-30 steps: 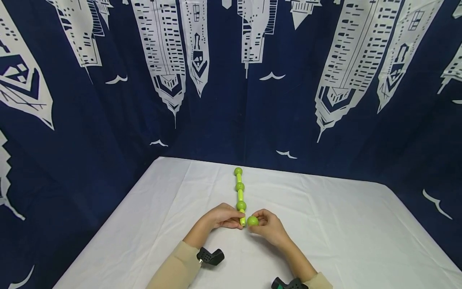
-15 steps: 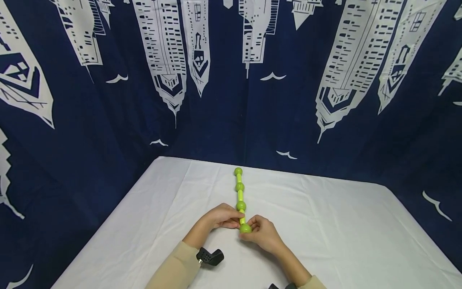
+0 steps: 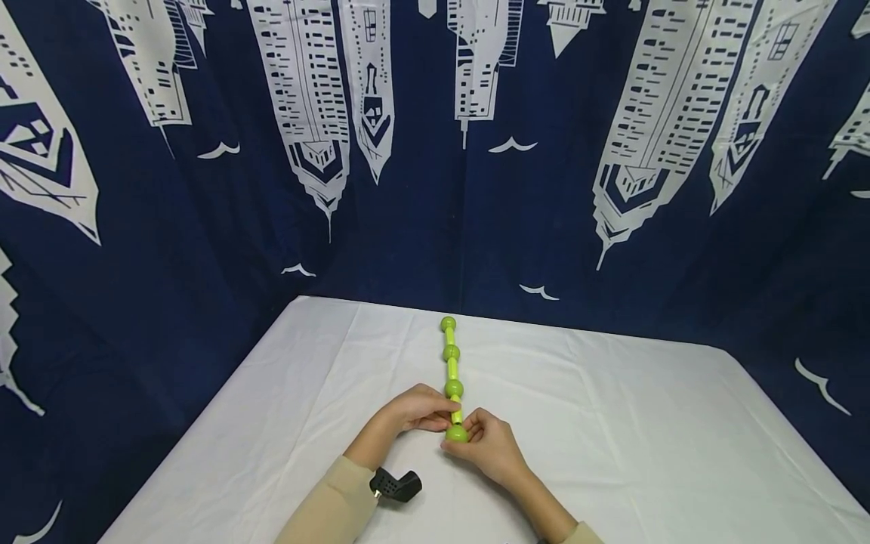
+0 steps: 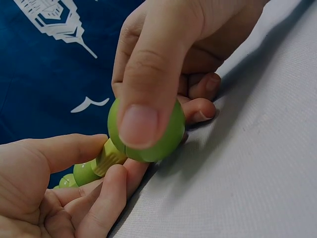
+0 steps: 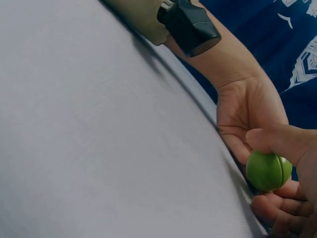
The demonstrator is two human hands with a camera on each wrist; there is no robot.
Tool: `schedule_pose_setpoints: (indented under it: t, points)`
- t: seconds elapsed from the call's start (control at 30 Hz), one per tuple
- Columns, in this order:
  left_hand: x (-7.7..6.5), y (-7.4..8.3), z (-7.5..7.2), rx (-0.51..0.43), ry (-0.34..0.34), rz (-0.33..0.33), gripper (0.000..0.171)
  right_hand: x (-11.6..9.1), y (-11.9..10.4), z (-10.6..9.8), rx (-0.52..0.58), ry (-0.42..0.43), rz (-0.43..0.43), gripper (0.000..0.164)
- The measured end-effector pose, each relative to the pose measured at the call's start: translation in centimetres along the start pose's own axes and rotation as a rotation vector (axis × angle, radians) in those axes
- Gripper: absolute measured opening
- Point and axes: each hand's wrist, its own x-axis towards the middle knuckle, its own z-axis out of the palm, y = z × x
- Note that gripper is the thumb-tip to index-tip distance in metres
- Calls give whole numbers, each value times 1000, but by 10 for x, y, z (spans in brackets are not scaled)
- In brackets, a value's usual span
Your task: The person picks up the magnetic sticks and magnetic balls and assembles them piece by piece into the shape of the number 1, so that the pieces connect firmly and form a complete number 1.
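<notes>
Green ball (image 3: 457, 433) pinched by right hand (image 3: 488, 446) fingers (image 4: 143, 94).

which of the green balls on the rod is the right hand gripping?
The nearest ball, at the rod's end closest to the person. The right hand pinches it; the other three balls farther along are untouched. The left hand holds the rod beside it.

Head view looks down; wrist views closely share the green ball (image 4: 146, 130).

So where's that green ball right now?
The green ball sits at the near end of the green rod, mid-table in the head view, pinched by the right hand beside the left hand.
</notes>
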Motion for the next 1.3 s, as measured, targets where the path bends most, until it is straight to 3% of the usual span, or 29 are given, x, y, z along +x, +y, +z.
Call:
schedule_pose_setpoints:
  t: [0.33,0.63,1.3]
  points:
    - [1,0,-1,7,-10,14,15,-1,0,4,-37,52,-60,41]
    - [2,1,-1,8,-5,19,15,1,1,4,-66,94,-59,42]
    - [1,-4,-2,-5,-4,28,15,-3,5,6,-100,49,-78,39]
